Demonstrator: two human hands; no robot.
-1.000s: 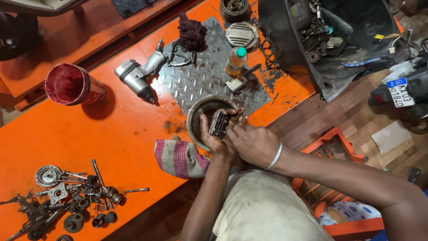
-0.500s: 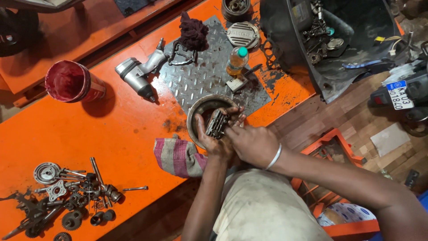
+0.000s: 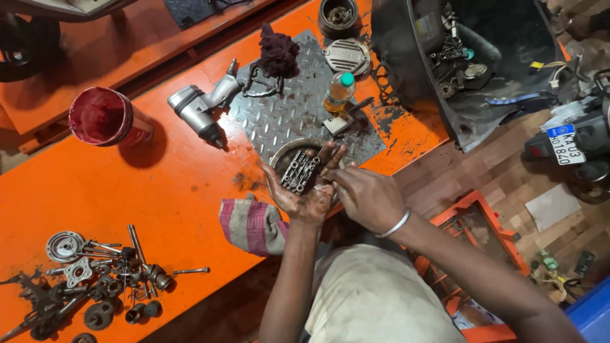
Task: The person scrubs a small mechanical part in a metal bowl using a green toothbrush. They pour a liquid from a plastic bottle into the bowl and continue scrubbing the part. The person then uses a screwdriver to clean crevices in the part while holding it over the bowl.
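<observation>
Right now the left hand [image 3: 305, 194] lies palm up, fingers spread wide, cradling a small finned metal part [image 3: 300, 171] over the steel bowl [image 3: 279, 157]. Beside it, the right hand [image 3: 365, 197] pinches narrow at the part's near edge. Just below the left fingers sits a striped rag [image 3: 251, 223]; beyond the fingertips, a plastic bottle [image 3: 337, 92] and air wrench [image 3: 200, 108] crowd the checker plate [image 3: 279, 114] on the orange bench [image 3: 159, 184].

The orange surface [image 3: 159, 184] carries a steel tread plate [image 3: 286, 117], red can [image 3: 108, 119], air wrench [image 3: 202, 105], striped rag [image 3: 252, 225] and loose engine parts [image 3: 95, 282].
</observation>
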